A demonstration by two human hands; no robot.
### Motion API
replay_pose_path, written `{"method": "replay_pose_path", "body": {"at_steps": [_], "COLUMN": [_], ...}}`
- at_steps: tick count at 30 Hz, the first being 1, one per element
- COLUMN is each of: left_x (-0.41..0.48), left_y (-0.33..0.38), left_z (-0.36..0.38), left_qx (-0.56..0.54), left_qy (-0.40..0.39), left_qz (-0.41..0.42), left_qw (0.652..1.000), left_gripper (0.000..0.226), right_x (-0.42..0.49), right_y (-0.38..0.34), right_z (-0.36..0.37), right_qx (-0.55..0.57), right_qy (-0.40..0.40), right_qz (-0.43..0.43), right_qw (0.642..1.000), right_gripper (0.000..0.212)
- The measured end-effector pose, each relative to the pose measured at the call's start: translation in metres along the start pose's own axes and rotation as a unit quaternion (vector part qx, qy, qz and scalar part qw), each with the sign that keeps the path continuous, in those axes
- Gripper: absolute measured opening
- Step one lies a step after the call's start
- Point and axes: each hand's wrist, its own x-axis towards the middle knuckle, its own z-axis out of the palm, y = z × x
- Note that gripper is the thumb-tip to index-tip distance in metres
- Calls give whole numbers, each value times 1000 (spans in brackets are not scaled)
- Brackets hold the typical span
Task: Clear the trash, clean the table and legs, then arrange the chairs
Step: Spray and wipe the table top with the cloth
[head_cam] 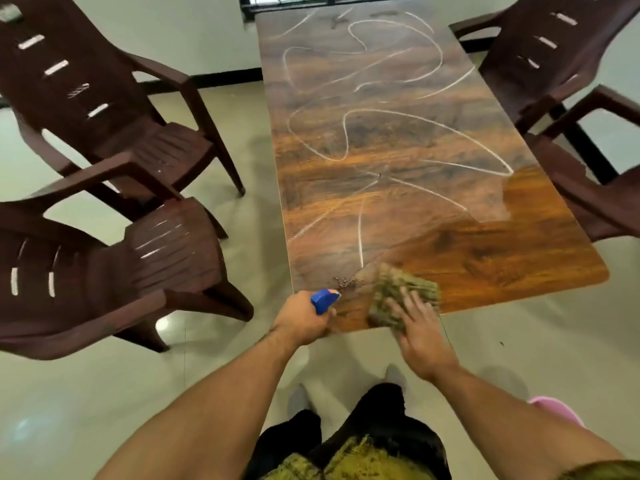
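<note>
Wood-grain laminate covers the long table (381,133), which runs from the lower middle of the frame up to the top edge.

At its near end the left hand (301,320) is wrapped around a blue spray bottle (323,297), fingers curled tight on the neck, nozzle pointing over the tabletop. Just to the right, the right hand (420,332) lies flat with fingers spread on a crumpled green-brown cloth (401,292), pressing it against the table's near edge; part of the cloth hangs over that edge. The image is blurred around this hand.

Between the nozzle and the cloth sits a small scatter of dark crumbs (346,282). Looping white lines (360,233) wander over most of the tabletop beyond, while the near right corner shows bare, glossy wood grain.

Four dark brown plastic armchairs stand off from the table: one at upper left (104,109), one at lower left (121,271) turned with its seat toward the table, one at upper right (554,46), and one at the right edge (595,188) close against the table's side.

Pale glossy floor tiles (104,393) surround everything. A pink object (554,408) shows at lower right, partly hidden by the right forearm. A dark window grille (311,1) crosses the top edge.
</note>
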Motion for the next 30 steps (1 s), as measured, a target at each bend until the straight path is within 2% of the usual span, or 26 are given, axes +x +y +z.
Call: {"method": "replay_pose_path", "body": {"at_steps": [2, 4, 6, 7, 8, 10, 12, 13, 14, 15, 16, 18, 20, 21, 22, 23, 25, 27, 29, 30], "left_x": [-7, -14, -17, -18, -19, -16, -12, -11, -9, -7, -5, -2, 1, 2, 5, 7, 16, 26, 35, 44], "left_y": [-13, -22, -34, -40, -42, -49, -57, -58, -62, -65, -68, -75, -81, -83, -83, -82, -76, -65, -54, -49], "left_z": [-2, -6, -12, -19, -24, -38, -53, -59, -66, -71, -75, -80, -82, -83, -85, -86, -87, -91, -93, -94], "left_qx": [5, 32, 23, 14, 7, 11, 18, 21, 24, 26, 27, 23, 9, 8, 13, 20, 37, 50, 66, 72], "left_qy": [-29, -46, -44, -31, -13, 18, 30, 37, 41, 43, 46, 49, 44, 38, 29, 19, -8, -20, -27, -32], "left_qz": [24, 45, 48, 47, 46, 51, 58, 64, 67, 64, 57, 43, 34, 35, 42, 51, 76, 94, 105, 109], "left_qw": [999, 997, 998, 998, 999, 998, 998, 997, 997, 997, 997, 998, 998, 999, 999, 998, 996, 994, 992, 991], "left_gripper": [19, 23, 21, 19, 22, 20, 7, 9, 14, 20, 25, 30, 30, 28, 27, 27, 21, 18, 19, 19], "right_x": [3, 19, 34, 38, 38, 28, 23, 29, 37, 45, 54, 72, 90, 97, 103, 104, 98, 89, 88, 93], "right_y": [-15, -48, -94, -121, -143, -177, -180, -168, -157, -145, -134, -125, -138, -153, -167, -179, -193, -187, -170, -161], "right_z": [-4, -7, 0, 7, 16, 38, 43, 38, 28, 21, 13, 3, -6, -8, -5, 0, 13, 20, 14, 10], "right_qx": [57, 113, 126, 107, 85, 56, 16, 3, -6, -15, -9, 31, 74, 92, 90, 67, 9, -22, -49, -59], "right_qy": [32, 54, 58, 58, 55, 15, -37, -47, -54, -57, -47, 8, 38, 34, 31, 26, -5, -33, -47, -46], "right_qz": [177, 306, 365, 336, 267, 63, -128, -184, -204, -189, -129, 93, 290, 325, 313, 247, 50, -98, -143, -125], "right_qw": [982, 944, 921, 934, 958, 996, 991, 982, 977, 980, 991, 995, 954, 940, 945, 966, 999, 994, 987, 989], "right_gripper": [56, 59, 62, 64, 64, 63, 59, 61, 62, 63, 62, 61, 63, 64, 64, 64, 63, 63, 65, 70]}}
